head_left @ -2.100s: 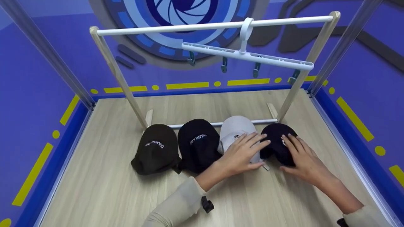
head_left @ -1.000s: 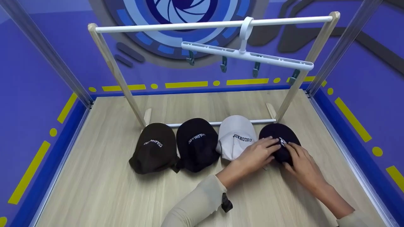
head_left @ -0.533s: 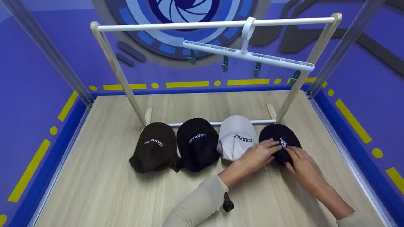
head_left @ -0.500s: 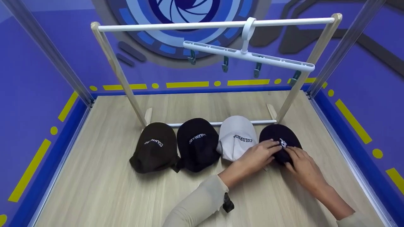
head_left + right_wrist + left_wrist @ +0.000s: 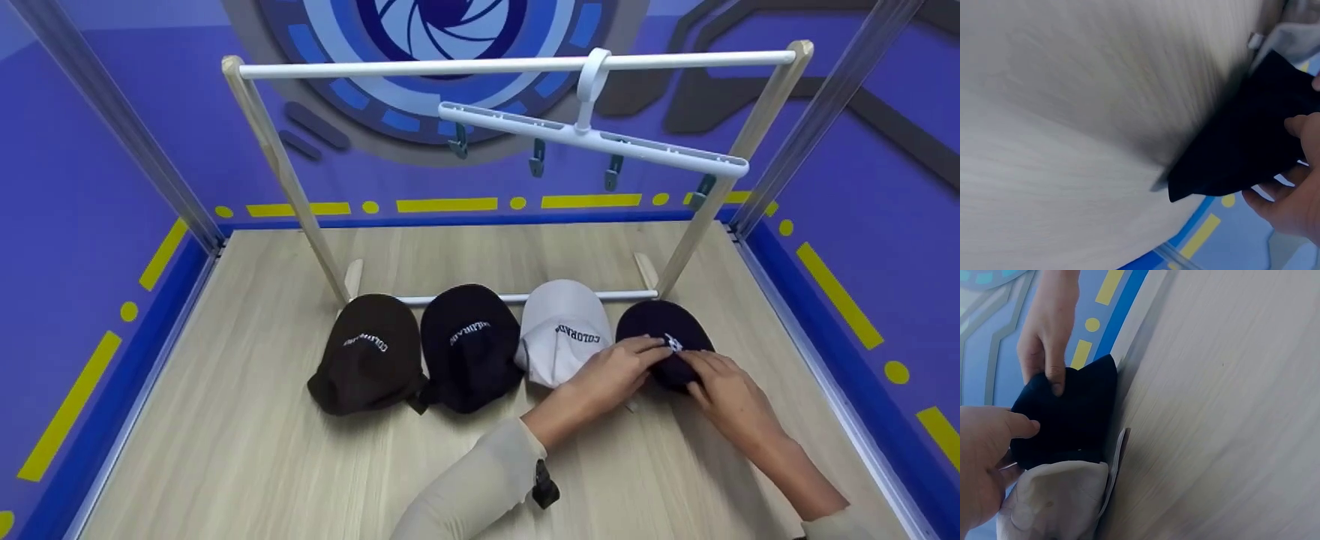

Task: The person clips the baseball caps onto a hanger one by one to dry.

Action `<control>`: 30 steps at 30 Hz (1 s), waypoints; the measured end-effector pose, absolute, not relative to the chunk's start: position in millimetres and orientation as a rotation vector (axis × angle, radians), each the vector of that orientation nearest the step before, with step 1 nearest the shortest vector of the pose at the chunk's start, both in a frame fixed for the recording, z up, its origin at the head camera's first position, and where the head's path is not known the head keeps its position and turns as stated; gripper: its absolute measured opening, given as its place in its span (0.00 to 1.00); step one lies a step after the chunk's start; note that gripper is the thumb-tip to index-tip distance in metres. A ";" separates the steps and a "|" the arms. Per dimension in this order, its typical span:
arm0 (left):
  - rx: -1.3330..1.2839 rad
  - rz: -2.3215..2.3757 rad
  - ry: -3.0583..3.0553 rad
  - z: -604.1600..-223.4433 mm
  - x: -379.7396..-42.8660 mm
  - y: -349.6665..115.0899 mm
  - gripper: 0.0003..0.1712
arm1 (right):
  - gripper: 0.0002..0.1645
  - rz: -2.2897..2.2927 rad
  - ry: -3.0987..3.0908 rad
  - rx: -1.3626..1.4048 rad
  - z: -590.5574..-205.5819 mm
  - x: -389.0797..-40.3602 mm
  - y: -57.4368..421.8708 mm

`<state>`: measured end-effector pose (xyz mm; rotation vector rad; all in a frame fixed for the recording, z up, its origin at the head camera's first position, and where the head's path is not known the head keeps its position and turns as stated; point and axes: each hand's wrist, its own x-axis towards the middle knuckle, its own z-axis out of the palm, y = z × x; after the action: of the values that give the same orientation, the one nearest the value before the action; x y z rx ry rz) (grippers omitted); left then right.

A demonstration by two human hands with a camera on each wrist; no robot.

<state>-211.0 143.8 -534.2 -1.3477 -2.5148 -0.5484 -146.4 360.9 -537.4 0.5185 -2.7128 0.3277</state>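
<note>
At the right end of a row of caps, both hands hold a dark navy baseball cap (image 5: pixel 649 319) with a white emblem. My left hand (image 5: pixel 611 373) grips the left side of its crown, and my right hand (image 5: pixel 739 401) grips the right side. In the left wrist view, the thumbs press the back of the dark crown, with the fingers curled over the far side. The right wrist view has the cap's lower edge close to the tabletop. A white cap (image 5: pixel 562 304) stands just left of it, its lower right part hidden behind my left hand.
A black cap (image 5: pixel 469 360) and a brown cap (image 5: pixel 367 367) continue the row leftward. Behind stands a wooden rack with a white top rail (image 5: pixel 412 69). A white hanger (image 5: pixel 525 124) with several grey clips (image 5: pixel 537 159) hangs from it. Blue walls enclose the wooden table (image 5: pixel 247 450).
My left hand has moved right from the white cap to the dark navy cap and taken hold of it. My right hand has closed on the same cap. The other caps stay put.
</note>
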 end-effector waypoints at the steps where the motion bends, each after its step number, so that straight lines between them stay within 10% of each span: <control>1: -1.341 -0.558 -2.513 -534.5 -211.0 144.1 0.26 | 0.28 0.339 -2.712 0.514 -535.5 -147.2 361.8; 30: -1.284 -0.696 -2.532 -527.8 -218.8 138.1 0.40 | 0.20 0.369 -2.650 0.462 -494.9 -172.6 361.9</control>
<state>-218.8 138.1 -527.8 -1.2837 -2.5321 -0.6956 -172.6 361.9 -494.9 0.4624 -2.6502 0.3687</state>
